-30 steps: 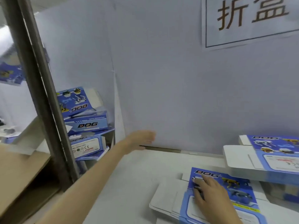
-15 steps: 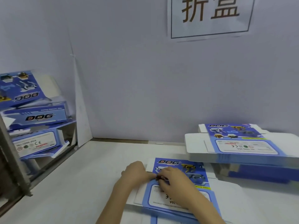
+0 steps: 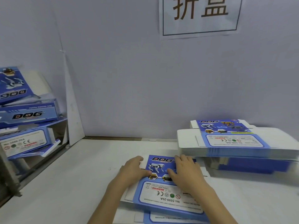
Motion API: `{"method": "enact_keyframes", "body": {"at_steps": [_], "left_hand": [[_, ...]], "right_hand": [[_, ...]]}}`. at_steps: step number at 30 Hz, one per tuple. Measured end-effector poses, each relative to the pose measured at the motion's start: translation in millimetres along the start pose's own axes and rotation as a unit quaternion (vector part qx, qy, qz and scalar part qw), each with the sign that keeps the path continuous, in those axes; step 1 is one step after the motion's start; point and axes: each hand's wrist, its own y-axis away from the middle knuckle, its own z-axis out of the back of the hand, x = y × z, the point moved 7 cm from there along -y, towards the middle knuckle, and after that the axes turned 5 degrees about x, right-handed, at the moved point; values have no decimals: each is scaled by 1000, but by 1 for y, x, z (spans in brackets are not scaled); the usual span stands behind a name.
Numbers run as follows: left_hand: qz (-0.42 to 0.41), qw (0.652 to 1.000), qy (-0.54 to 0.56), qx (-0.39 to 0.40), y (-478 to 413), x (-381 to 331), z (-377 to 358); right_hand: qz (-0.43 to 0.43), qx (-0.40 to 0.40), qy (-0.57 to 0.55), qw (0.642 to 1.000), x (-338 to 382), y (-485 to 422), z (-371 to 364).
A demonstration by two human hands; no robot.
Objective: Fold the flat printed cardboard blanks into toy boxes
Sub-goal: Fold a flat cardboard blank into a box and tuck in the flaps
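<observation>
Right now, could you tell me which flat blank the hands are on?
The top blank at front centre, under the left hand and right hand; the tall stack at right lies untouched.

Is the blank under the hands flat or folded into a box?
Flat. The blank lies printed side up under the left hand and right hand; no panel raised.

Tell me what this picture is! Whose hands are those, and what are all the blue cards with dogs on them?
The camera sits on a person's head and looks down, so those are that person's own two hands. The left hand holds the left edge of a flat cardboard blank, and the right hand rests on top of it. The blank lies on a white table. On the right is a stack of blanks not yet folded. On the left, finished boxes are piled up.
</observation>
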Motion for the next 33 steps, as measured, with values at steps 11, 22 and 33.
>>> {"method": "enact_keyframes", "body": {"at_steps": [11,22,33], "left_hand": [[2,997,-72,40,0,6,-13],[-5,978,-209,0,-6,8,-20],[-97,974,-168,-119,1,-4,12]], "right_hand": [[-10,24,-1,1000,-7,2,-8],[-49,20,-46,998,-20,1,3],[-63,4,-227,972,-37,16,57]]}}
